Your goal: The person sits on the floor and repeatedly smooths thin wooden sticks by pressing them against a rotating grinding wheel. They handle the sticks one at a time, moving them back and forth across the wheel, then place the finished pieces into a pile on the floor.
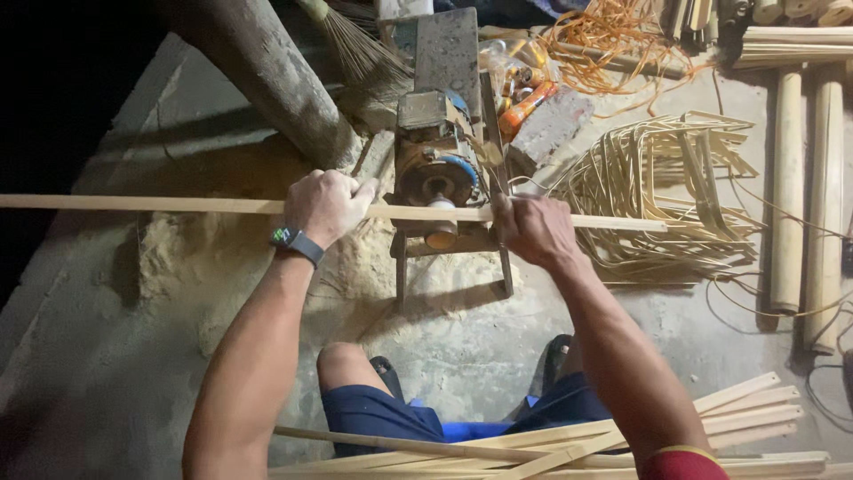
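Head view: bamboo strip (178, 204) spans both grips, left hand (325, 206), right hand (533, 229).

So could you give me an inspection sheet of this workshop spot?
Surface: concrete floor, sawdust pile by the machine.
Job's things: long strip held across a small motor machine.
Clutter: strip stack near the knees, bent strips, poles, broom, orange shavings.
Hands: left hand and right hand both grip the strip, either side of the machine.
Cables: thin wire on the floor at right.
Surroundings: dark at left; thick post.
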